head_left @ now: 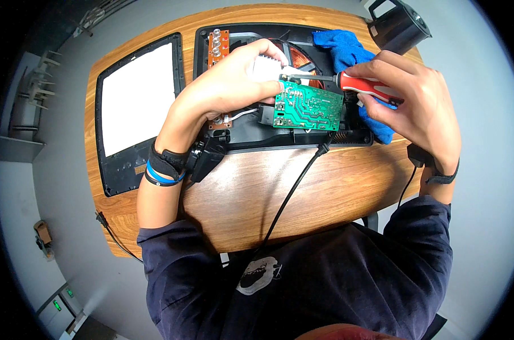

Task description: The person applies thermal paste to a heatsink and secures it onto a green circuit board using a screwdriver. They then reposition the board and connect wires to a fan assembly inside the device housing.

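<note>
My left hand [242, 79] grips a green circuit board [309, 107] by its left edge, the thumb on its upper left corner. The board is tilted up above an opened black appliance housing [251, 140]. A pale finned heat sink [265, 68] shows by the left fingers. In my right hand [407, 85] is a red-handled screwdriver [366, 86]. Its shaft points left along the board's upper edge, and the tip is close to the left thumb. Behind the board lies a copper coil [302, 59], partly hidden. An orange-brown button board [218, 42] sits at the housing's left side.
A black-framed panel with a white face [136, 93] lies at the table's left. A blue cloth [345, 48] rests on the housing's right side. At the far right stands a dark kettle [397, 27]. A black power cord [288, 198] runs from the housing toward me across the wooden table [234, 198].
</note>
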`<action>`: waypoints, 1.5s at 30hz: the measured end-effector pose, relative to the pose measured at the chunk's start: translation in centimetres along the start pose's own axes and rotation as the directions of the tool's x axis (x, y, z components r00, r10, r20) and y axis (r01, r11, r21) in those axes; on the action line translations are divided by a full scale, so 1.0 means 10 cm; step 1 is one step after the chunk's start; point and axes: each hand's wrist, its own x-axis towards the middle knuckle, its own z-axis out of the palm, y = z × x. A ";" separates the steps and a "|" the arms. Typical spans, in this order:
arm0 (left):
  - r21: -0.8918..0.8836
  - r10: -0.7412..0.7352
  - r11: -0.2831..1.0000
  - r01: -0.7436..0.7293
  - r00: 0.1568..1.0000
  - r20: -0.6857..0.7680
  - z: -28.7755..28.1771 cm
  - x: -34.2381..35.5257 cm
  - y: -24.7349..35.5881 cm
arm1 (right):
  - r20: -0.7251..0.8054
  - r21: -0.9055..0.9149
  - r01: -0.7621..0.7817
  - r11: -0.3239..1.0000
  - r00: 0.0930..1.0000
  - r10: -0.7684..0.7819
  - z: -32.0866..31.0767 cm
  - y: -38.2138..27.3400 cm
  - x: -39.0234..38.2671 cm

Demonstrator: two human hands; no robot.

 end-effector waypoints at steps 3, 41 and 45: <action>-0.009 -0.024 1.000 0.023 1.000 -0.010 0.02 -0.01 0.02 | 0.011 0.004 -0.027 1.000 1.000 0.027 -0.01 -0.02 -0.01; -0.011 -0.057 0.998 0.056 0.992 -0.108 0.09 0.07 -0.06 | 0.038 -0.015 -0.034 0.999 0.999 0.035 -0.01 -0.04 -0.01; -0.012 -0.057 0.998 0.056 0.993 -0.100 0.09 0.06 -0.08 | 0.049 -0.039 -0.025 0.999 0.998 0.027 0.01 -0.02 0.00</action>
